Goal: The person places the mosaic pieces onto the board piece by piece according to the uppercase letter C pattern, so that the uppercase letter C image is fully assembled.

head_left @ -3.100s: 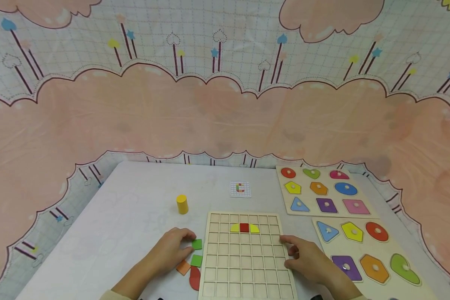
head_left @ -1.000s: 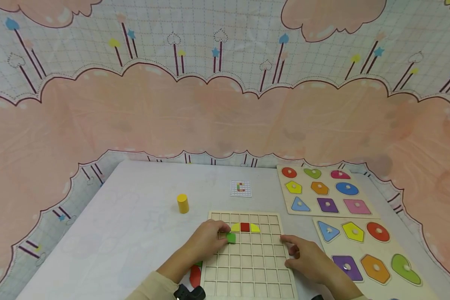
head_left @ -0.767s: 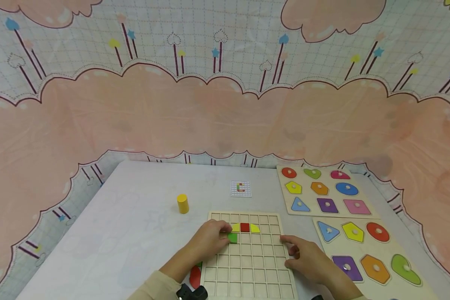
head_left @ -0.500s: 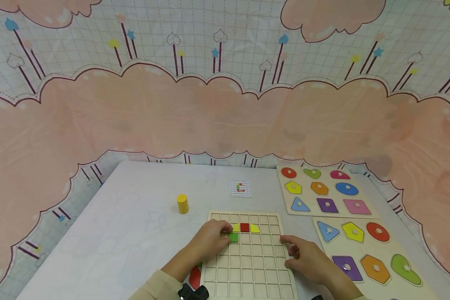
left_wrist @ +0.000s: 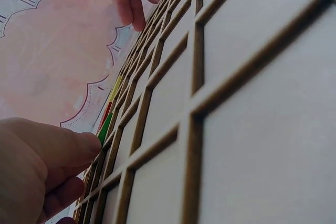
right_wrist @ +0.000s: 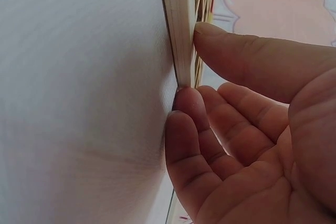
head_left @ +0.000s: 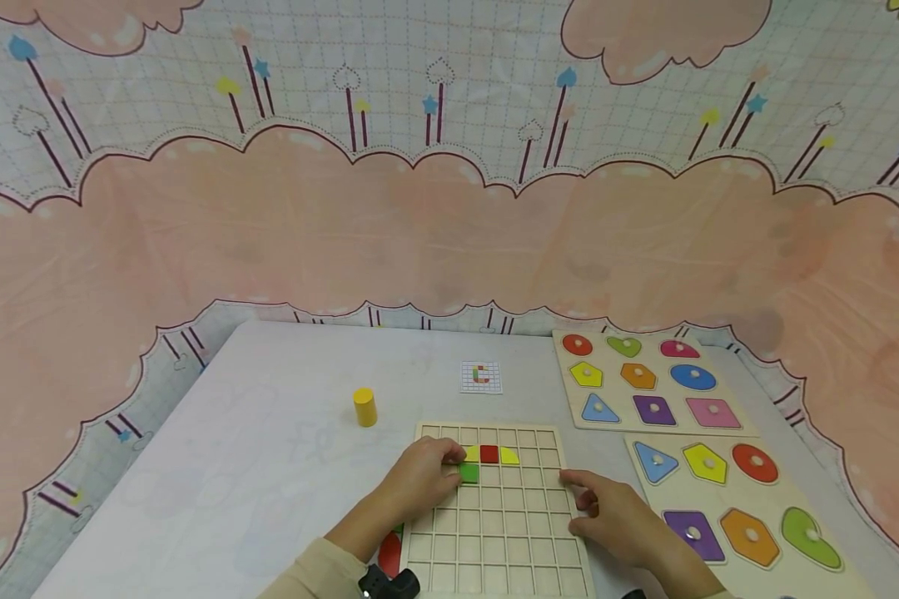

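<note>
My left hand [head_left: 423,476] is over the left part of the wooden grid board [head_left: 499,551], pinching a green square tile [head_left: 469,473] between thumb and fingers. The tile is at a cell just below a row of pieces: a yellow piece [head_left: 473,454] partly behind my fingertips, a red square [head_left: 489,454] and a yellow quarter-round piece [head_left: 509,456]. In the left wrist view the green tile [left_wrist: 104,130] looks tilted at my thumb tip. My right hand [head_left: 616,517] grips the board's right edge, its thumb on the rim and fingers curled against the side [right_wrist: 184,51].
A small pattern card [head_left: 481,377] lies behind the board, with a yellow cylinder [head_left: 365,408] standing left of it. Two knobbed shape puzzles [head_left: 648,387] lie at the right. Red pieces [head_left: 390,554] and a sliver of green show beside the board's left edge, partly behind my left arm.
My left hand has picked up the upper green tile from beside the board and brought it right, onto the grid. Lately the tile has shifted slightly right. The right hand has stayed put.
</note>
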`<state>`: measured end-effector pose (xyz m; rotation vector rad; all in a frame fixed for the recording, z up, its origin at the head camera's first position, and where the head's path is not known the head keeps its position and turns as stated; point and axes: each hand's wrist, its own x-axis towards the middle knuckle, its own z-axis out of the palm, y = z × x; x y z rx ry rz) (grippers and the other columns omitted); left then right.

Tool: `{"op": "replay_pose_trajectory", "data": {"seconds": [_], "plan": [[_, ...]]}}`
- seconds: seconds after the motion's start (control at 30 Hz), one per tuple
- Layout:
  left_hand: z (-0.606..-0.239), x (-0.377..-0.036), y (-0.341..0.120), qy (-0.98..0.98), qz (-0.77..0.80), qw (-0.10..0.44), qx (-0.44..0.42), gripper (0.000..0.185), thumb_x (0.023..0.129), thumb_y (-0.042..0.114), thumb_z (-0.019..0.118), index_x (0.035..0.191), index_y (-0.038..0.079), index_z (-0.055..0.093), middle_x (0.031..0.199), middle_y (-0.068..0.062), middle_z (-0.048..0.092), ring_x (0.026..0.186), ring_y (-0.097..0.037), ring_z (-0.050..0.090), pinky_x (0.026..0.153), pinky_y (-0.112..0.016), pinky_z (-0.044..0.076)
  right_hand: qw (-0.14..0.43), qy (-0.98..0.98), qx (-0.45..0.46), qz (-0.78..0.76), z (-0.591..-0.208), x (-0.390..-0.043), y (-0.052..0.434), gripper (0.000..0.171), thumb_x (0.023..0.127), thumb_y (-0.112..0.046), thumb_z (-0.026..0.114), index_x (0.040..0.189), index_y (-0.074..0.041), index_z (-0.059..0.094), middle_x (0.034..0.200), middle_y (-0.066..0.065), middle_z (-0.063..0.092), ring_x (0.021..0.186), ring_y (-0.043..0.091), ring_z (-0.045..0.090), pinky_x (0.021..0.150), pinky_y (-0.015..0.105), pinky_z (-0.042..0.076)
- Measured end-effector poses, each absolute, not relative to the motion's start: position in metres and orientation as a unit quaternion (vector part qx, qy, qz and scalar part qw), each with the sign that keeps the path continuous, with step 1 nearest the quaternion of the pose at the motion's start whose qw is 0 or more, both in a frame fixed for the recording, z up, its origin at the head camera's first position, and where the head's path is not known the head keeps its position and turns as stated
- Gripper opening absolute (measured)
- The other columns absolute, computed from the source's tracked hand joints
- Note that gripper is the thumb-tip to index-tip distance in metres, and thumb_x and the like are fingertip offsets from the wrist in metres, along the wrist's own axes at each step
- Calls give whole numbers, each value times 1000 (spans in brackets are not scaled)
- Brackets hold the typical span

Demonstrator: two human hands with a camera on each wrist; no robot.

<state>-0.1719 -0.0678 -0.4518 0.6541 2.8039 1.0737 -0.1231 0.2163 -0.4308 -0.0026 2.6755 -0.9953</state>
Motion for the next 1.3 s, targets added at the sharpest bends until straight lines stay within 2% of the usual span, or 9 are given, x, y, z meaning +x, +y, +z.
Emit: {"op": "replay_pose_trajectory", "data": {"seconds": [0.77, 1.13, 1.3], "plan": [[-439, -170, -78, 911, 351, 36, 215, 22, 88, 10, 73, 109, 5, 70, 102, 2, 67, 102, -22, 59, 89, -41, 51, 139, 926, -10, -350, -428, -124, 217, 62, 77, -6, 82, 135, -13, 62, 93, -1, 60, 86, 18, 53, 78, 38, 47], [-433, -159, -97, 914, 355, 28, 196, 24, 86, 10, 75, 109, 4, 70, 107, -4, 68, 104, -25, 59, 91, -46, 51, 142, 927, 1, -347, -431, -123, 216, 61, 77, -7, 82, 134, -12, 62, 93, 0, 59, 86, 19, 53, 77, 37, 48], [-436, -156, -110, 914, 359, 40, 183, 26, 85, 12, 76, 110, 6, 70, 105, 1, 66, 102, -23, 59, 91, -46, 50, 140, 928, -3, -346, -431, -122, 216, 61, 76, -7, 82, 134, -11, 62, 93, -1, 59, 86, 19, 53, 78, 38, 48]]}}
